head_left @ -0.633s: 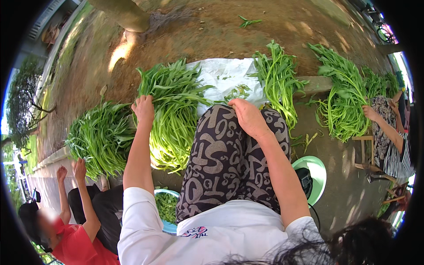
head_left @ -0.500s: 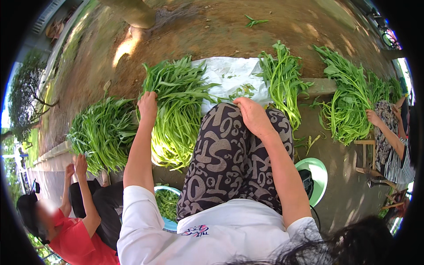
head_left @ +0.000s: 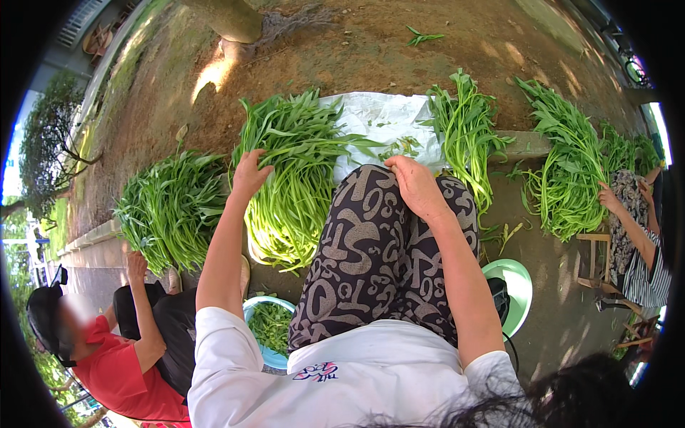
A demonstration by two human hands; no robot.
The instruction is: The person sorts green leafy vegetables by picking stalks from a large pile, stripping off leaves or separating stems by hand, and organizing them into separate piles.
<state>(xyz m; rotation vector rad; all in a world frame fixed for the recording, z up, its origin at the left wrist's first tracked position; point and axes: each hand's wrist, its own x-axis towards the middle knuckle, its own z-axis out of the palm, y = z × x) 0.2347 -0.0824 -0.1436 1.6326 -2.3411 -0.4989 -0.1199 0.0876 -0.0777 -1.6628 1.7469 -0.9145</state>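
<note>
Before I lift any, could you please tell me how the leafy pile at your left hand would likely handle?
The leafy pile would probably flop, as its long, slender stems bend and droop. It may come apart when lifted, since the stems lie loosely heaped. Its thin leaves likely bruise easily.

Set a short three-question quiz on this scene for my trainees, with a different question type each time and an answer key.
1. Multiple choice. What colour is the basin that holds green leaves? A) red B) light blue C) black
2. True or false: the left hand is at the left side of the large heap of water spinach, while the right hand is near the knees of the patterned trousers.
3. Short answer. What shows between that heap and the smaller bunch of water spinach to its right?

Key
1. B
2. True
3. A white sheet with loose greens on it.
</note>
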